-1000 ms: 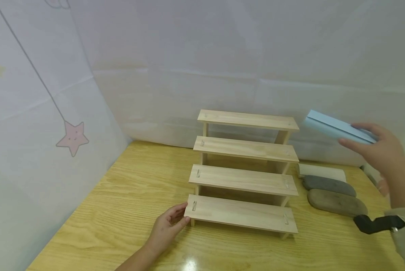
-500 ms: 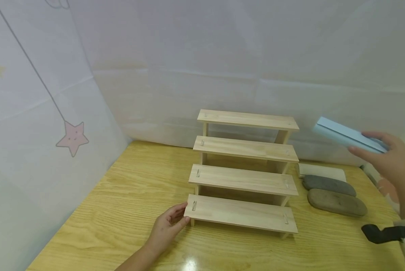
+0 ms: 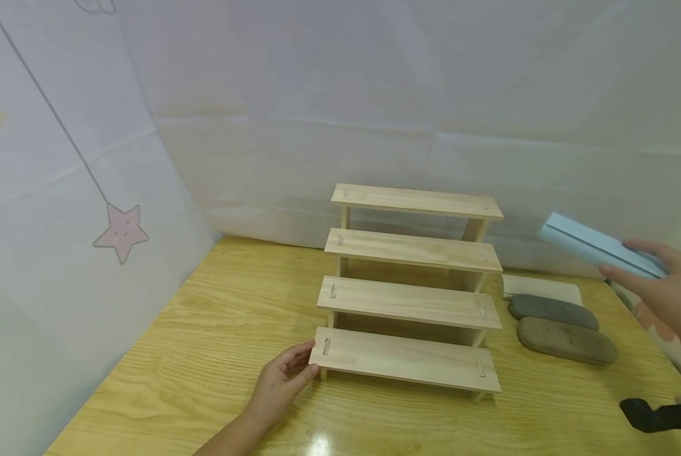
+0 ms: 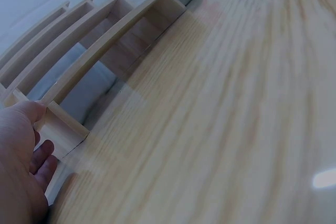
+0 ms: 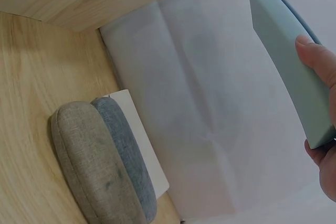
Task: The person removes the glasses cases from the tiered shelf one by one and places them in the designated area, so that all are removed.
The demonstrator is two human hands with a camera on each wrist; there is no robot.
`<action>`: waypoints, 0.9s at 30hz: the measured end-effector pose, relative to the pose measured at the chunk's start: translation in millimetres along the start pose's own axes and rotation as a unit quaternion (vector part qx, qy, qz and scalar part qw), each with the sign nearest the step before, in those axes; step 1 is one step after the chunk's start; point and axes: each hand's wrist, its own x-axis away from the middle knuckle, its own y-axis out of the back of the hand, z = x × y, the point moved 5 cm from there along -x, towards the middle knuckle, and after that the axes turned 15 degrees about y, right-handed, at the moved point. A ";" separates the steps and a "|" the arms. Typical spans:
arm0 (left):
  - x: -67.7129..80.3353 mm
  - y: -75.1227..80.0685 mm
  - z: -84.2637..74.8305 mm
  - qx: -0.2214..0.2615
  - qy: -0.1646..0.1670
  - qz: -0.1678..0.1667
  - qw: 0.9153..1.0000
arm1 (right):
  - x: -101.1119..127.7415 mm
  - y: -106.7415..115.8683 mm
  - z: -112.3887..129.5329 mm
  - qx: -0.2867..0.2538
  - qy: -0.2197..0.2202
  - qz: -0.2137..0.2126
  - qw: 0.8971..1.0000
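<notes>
Four-step pale wood rack (image 3: 408, 291) has all steps bare. Right hand (image 3: 668, 294) pinches slim light-blue case (image 3: 599, 252) in air off table's right edge; 3 cases wait. Left hand (image 3: 283, 380), fingers relaxed, touches lowest step's left end.

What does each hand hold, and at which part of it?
The right hand holds a light blue case at its near end, off the table. The left hand holds nothing; its fingers touch the left end of the wooden stepped shelf's lowest step.
</notes>
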 end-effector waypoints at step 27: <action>0.1 0.2 0.2 -0.001 0.001 0.004 1.000 | 50.5 -12.7 -32.4 0.027 -0.013 -0.043 0.999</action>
